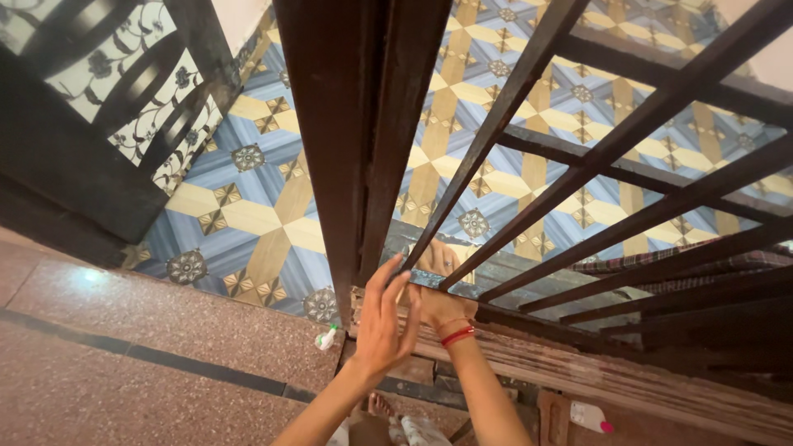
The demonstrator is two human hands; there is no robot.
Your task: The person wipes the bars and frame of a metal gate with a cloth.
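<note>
Hands press the window grille [578, 165]: left hand [384, 322] flat, fingers spread, grasping nothing; right hand [438, 289] reaches between bars, grip unclear. Its wrist could scrape on rusty metal.

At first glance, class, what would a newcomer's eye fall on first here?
The dark metal window grille fans across the right, with the blue and cream patterned floor tiles behind it. At bottom centre, the left hand and right hand press at the grille's lower corner, a red thread bracelet on the right wrist.
</note>
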